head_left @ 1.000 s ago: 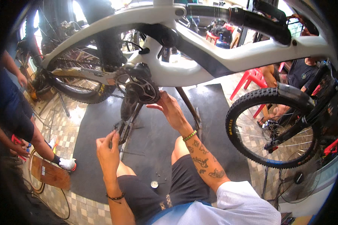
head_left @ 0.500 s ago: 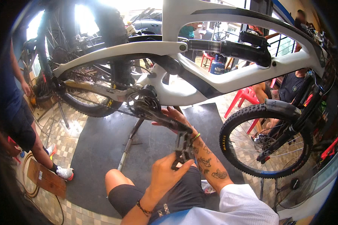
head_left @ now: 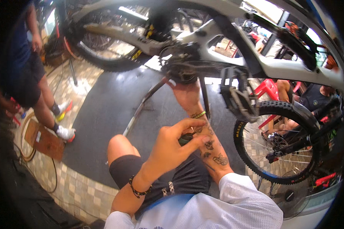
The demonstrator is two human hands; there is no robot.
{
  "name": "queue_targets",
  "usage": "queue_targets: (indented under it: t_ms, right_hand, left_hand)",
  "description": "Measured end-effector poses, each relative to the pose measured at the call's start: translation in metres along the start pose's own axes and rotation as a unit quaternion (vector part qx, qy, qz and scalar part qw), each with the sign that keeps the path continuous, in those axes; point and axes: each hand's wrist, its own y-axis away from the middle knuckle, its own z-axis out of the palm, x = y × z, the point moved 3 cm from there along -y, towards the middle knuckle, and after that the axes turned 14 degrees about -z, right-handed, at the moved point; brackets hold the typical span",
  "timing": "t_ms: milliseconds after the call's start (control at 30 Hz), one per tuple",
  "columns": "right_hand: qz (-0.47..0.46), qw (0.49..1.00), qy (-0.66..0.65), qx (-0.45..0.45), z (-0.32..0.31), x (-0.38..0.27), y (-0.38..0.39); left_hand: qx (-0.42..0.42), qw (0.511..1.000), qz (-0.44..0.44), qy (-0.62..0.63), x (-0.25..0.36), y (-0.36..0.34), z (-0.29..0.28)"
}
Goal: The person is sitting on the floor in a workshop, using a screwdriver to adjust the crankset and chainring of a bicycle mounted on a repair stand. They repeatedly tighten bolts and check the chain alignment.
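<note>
Head view, left hand (head_left: 166, 142): closed in a pinch, thumb set opposite the fingers, around a small dark piece.
Small dark piece (head_left: 186, 139): held between left thumb and fingertips, rounded, partly covered by them.
Right forearm (head_left: 215, 156): passing beyond the left fingertips, tattooed, ringed by a green-yellow bracelet (head_left: 198, 115); contact with the left fingers impossible to tell.
Right hand (head_left: 185, 93): reaching past the left fingers, up under the crankset; fingers mostly hidden, spread or grip impossible to tell.
Crankset (head_left: 181, 68): directly above the right hand, blurred, lower edge covering the right fingers.
Crank arm (head_left: 213, 68): running rightward from above the right fingers.
Pedal (head_left: 237, 95): hanging above and right of the left fingertips, lower edge apart from them in this view.
Bike frame (head_left: 279, 70): spanning above both hands, bounding the room overhead.
Front tyre (head_left: 240, 133): right of the left fingers, curved edge beyond the forearm.
Stand leg (head_left: 143, 103): slanting down to the left of the right fingers.
Black mat (head_left: 103, 107): spreading left of the fingers, broad room above it.
Wooden board (head_left: 46, 141): far left of the fingers, along the mat's edge.
</note>
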Motion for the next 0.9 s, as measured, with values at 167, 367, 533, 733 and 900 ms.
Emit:
queue_targets:
  t_ms: [167, 367, 533, 733, 900]
  right_hand:
    - [-0.027, 0.997, 0.045, 0.063, 0.002, -0.022, -0.001]
    - [-0.022, 0.995, 0.057, 0.074, 0.015, -0.015, -0.003]
    - [-0.034, 0.996, 0.027, 0.077, 0.016, 0.008, 0.000]
    - [-0.038, 0.993, 0.076, 0.076, 0.020, -0.001, -0.007]
    - [-0.057, 0.980, 0.133, 0.138, 0.041, 0.019, -0.011]
  left_hand:
    - [-0.007, 0.989, -0.132, 0.062, -0.055, 0.013, -0.045]
    - [0.079, 0.981, -0.165, 0.065, -0.126, 0.007, -0.082]
    - [0.169, 0.948, -0.260, 0.070, -0.199, 0.015, -0.104]
    - [0.192, 0.949, -0.244, 0.047, -0.233, 0.021, -0.094]
    - [0.145, 0.937, -0.311, -0.061, -0.230, 0.045, -0.093]
